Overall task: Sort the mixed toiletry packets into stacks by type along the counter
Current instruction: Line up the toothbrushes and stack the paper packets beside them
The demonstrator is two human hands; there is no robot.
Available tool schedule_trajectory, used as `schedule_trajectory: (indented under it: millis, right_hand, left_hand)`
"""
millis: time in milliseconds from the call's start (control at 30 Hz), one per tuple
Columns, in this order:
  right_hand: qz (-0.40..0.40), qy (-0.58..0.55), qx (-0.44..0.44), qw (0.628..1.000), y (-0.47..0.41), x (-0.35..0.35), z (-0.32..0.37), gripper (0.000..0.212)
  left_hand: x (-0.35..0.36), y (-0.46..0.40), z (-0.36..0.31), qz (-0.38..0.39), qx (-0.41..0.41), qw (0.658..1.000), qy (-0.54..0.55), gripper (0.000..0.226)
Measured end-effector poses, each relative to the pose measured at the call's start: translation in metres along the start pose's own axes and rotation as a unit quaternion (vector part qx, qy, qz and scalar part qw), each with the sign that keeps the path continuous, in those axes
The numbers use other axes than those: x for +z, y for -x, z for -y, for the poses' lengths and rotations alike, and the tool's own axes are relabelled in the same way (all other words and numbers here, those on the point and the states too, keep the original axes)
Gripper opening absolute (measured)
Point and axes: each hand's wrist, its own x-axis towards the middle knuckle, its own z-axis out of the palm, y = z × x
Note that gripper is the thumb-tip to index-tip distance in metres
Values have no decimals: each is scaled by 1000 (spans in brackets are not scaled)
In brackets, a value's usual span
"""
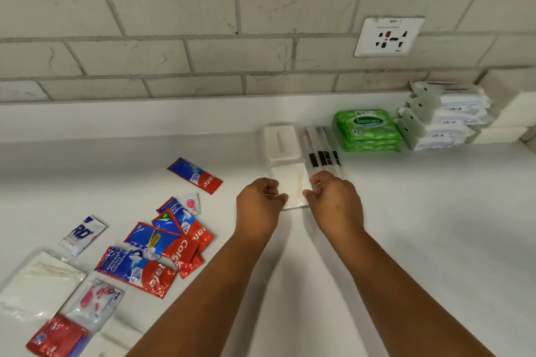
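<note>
Toiletry packets lie spread over the white counter [406, 226] in the head view. Both hands pinch one clear packet [291, 187] with white contents near the middle of the counter: the left hand [259, 201] holds its left edge between thumb and curled fingers, the right hand [333, 200] its right edge the same way. Just behind it sits a small stack of white packets [282, 143], and beside that a row of long clear packets [320, 151] with black labels. Further right stand a stack of green wipe packs [367, 130] and a taller stack of white wipe packs [443, 114] against the tiled wall [203, 23], under a wall socket [388, 37]. To the left lies an unsorted heap of red and blue toothpaste sachets [162, 246], with one toothpaste sachet [195, 175] apart, a white and purple sachet [82, 235], a clear cotton swab packet [40, 284] and a clear packet with pink items [95, 303].
</note>
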Motion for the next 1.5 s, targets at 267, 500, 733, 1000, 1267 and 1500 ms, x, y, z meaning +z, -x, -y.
schedule_trajectory:
  millis: [267, 500, 733, 1000, 1267, 1500]
  right_hand:
    - [-1, 118, -49, 992, -5, 9, -7, 26]
    - [-7, 145, -63, 987, -4, 8, -8, 23]
    - [13, 76, -92, 993, 20, -6, 16, 24]
    - [161, -8, -148, 976, 100, 0, 74, 30]
    - [253, -16, -237, 938, 176, 41, 118, 39]
    - [299, 59, -246, 920, 200, 63, 132, 65]
  left_hand:
    - [9, -8, 9, -3, -2, 999, -52, 35]
    - [5, -6, 6, -6, 4, 996, -84, 38]
    - [-39, 23, 9, -53, 21, 994, -91, 30]
    - [-136, 103, 46, -138, -11, 983, -119, 28]
    - [-190, 177, 107, -177, -45, 956, -228, 31]
    - [-191, 207, 138, -230, -123, 906, -334, 71]
